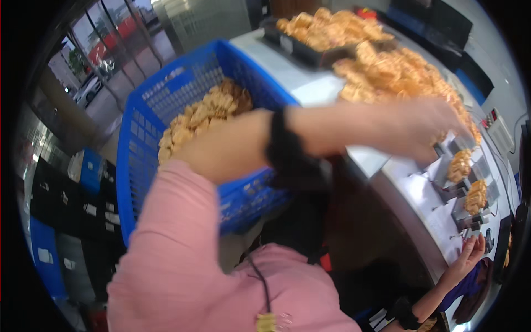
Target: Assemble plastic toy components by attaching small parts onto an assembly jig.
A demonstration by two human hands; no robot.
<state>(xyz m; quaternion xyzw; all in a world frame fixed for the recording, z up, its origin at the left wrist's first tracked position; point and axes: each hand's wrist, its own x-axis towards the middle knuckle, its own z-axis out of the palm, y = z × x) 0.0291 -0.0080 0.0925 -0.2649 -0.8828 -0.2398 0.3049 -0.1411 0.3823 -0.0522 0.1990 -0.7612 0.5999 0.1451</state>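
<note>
My left hand (423, 124), smeared by motion, reaches across to the table at the right, beside a large heap of crinkled golden-orange pieces (401, 74). Its fingers cannot be made out, nor whether anything is in them. Just nearer, one golden piece (459, 165) and another golden piece (475, 197) rest on small grey block-like holders in a row along the table. At the lower right, beyond the near end of that row, my right hand (470, 255) is raised with its fingers apart and nothing visible in it. Black bands circle both wrists.
To the left stands a blue slatted plastic basket (124, 182) partly filled with paler crinkled pieces (204, 113). A black tray (326, 57) heaped with golden pieces sits at the table's far end. Dark monitors (437, 22) and a white box with cables (499, 131) line the back.
</note>
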